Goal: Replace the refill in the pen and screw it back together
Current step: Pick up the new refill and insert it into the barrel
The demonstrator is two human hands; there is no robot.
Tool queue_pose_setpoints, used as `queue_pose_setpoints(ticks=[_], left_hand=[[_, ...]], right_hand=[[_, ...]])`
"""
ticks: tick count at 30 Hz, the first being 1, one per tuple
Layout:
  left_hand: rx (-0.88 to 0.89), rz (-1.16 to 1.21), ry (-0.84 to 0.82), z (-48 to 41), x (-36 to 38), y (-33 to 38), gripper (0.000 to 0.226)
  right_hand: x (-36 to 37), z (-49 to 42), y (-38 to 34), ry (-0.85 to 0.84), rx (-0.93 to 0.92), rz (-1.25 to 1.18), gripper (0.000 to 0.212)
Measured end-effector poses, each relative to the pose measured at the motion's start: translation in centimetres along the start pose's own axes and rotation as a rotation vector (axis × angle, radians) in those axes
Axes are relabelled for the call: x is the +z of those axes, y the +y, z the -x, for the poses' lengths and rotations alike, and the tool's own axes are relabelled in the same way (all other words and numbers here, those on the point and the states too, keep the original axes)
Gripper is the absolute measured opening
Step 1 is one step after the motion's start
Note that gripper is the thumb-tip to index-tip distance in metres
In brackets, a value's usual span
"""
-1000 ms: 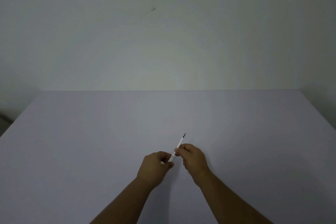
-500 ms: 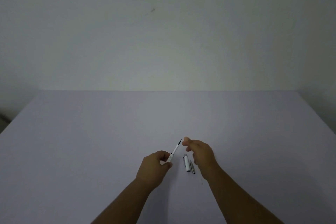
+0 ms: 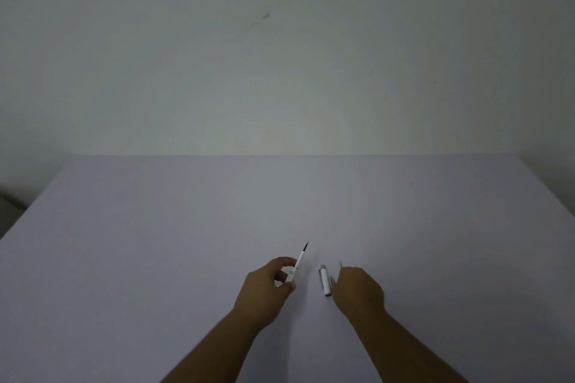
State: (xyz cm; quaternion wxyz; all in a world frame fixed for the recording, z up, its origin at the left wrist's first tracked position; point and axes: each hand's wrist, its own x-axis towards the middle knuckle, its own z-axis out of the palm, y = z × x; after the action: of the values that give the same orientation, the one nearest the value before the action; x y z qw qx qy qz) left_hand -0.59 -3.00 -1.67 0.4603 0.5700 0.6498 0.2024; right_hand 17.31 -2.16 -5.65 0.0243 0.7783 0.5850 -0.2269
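Dim, flat indoor light, grey-violet cast over the counter [image 3: 186, 258], corners darkened by vignetting, faint soft shadows, no glare, wide-angle bowing at edges, slightly soft, grainy detail.

Left hand [image 3: 267, 288] pinches the pen [image 3: 298, 263] low down, refill tip angled up and away. Just right of it, a silver barrel [image 3: 324, 280] lies on the table [image 3: 155, 242], right beside the right hand [image 3: 357, 291]. That hand is knuckles-up over a thin piece; its grip is hidden.
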Motion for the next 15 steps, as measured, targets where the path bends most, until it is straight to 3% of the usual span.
queue_pose_setpoints(ticks=[7, 10, 15], left_hand=[[-0.006, -0.007, -0.010, 0.1, -0.1, 0.0, 0.029], [0.002, -0.015, -0.016, 0.1, -0.2, 0.1, 0.029], [0.021, -0.037, -0.021, 0.1, -0.2, 0.4, 0.030]], right_hand=[[-0.2, 0.2, -0.6, 0.036, 0.108, -0.156, 0.034], [-1.3, -0.5, -1.1, 0.083, 0.124, -0.456, 0.025], [-4.3, -0.9, -2.5, 0.014, 0.089, -1.186, 0.012]])
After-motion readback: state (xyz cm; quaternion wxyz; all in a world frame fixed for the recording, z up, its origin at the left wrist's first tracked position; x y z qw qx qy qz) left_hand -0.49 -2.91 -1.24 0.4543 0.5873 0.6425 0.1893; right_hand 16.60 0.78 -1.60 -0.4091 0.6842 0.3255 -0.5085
